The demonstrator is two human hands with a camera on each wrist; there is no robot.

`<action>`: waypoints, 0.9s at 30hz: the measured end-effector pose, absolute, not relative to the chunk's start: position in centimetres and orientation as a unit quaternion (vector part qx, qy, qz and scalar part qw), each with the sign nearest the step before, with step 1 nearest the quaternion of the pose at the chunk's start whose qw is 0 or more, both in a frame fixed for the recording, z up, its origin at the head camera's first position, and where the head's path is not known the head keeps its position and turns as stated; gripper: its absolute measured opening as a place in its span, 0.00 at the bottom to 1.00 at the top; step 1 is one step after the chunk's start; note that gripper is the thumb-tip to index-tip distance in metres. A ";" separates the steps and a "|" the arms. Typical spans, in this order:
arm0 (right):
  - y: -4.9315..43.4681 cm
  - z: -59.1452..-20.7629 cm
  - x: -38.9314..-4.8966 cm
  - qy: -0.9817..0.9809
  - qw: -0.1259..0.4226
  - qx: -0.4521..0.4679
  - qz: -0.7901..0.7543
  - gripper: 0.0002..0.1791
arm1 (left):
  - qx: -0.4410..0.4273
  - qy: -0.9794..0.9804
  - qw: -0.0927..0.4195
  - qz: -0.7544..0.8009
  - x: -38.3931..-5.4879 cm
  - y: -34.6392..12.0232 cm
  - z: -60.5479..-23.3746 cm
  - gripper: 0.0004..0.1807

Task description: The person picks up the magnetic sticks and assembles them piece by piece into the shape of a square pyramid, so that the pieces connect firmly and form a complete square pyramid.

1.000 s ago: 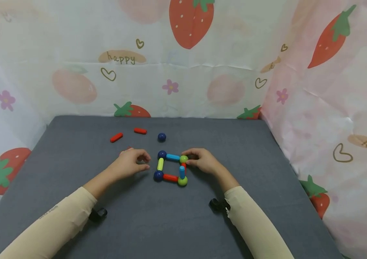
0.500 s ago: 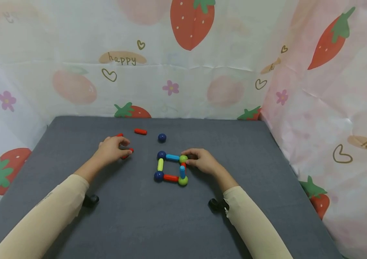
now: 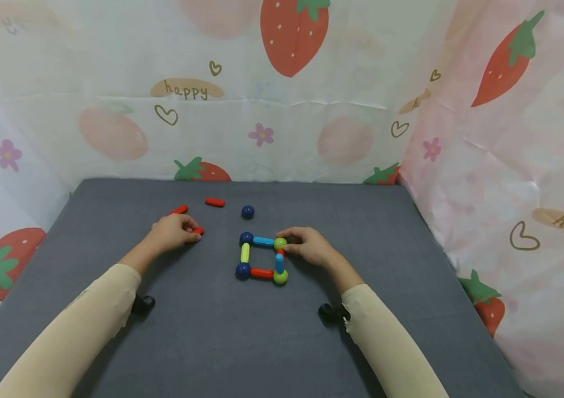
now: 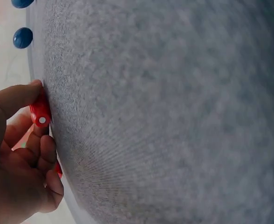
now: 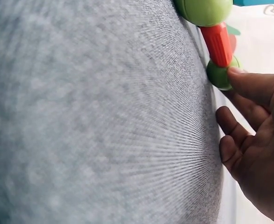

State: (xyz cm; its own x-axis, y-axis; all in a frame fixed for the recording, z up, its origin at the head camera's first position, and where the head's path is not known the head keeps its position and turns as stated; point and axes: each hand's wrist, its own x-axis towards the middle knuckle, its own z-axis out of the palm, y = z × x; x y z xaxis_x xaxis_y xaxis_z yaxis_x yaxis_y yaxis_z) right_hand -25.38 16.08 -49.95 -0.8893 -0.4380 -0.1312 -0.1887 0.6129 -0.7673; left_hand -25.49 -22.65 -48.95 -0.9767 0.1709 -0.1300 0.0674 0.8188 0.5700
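My left hand (image 3: 170, 231) pinches a red magnetic rod (image 3: 197, 230) between thumb and fingers, low over the cloth. The rod's end with a pale round spot shows in the left wrist view, where the hand (image 4: 20, 149) grips it. At the centre lies a square of rods and balls. My right hand (image 3: 312, 246) holds its far right green ball (image 3: 280, 243) with thumb and fingers. A red rod (image 5: 217, 44) joins that ball to the near green ball (image 3: 280, 277), on which a blue rod (image 3: 279, 263) stands upright. Dark blue balls (image 3: 243, 270) form the left corners.
Two more red rods lie farther back: one rod (image 3: 179, 209) just behind my left hand, another rod (image 3: 214, 202) to its right. A loose dark blue ball (image 3: 247, 211) sits behind the square. Grey cloth (image 3: 242, 342) covers the table, with a strawberry-patterned curtain (image 3: 262, 99) around it.
My left hand has moved from beside the square, left and back, to the red rod and now pinches it. My right hand has stayed on the green ball.
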 end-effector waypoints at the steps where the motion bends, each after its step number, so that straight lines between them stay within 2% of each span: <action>1: 16.1 -49.9 -25.4 0.884 0.155 -0.177 -0.403 0.18 | 0.063 0.950 0.086 0.292 -25.5 -22.6 -49.0 0.15; 6: 16.1 -50.0 -25.4 0.884 0.156 -0.178 -0.402 0.18 | 0.070 0.950 0.071 0.296 -25.2 -22.1 -48.9 0.12; 17: 16.0 -49.9 -25.4 0.886 0.154 -0.181 -0.398 0.18 | 0.073 0.935 0.038 0.345 -23.1 -20.6 -47.3 0.13; 27: 15.9 -49.7 -25.2 0.885 0.155 -0.171 -0.405 0.18 | 0.114 0.914 0.045 0.386 -20.9 -18.0 -45.7 0.11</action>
State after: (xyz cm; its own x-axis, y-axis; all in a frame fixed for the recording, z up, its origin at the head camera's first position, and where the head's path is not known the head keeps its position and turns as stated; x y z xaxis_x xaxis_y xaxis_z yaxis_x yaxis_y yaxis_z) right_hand -25.24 15.92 -49.74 -0.8938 -0.4275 -0.1352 -0.1773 0.6139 -0.7692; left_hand -20.91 -18.01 -45.70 -0.9702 0.2422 0.0061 0.1732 0.6757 0.7165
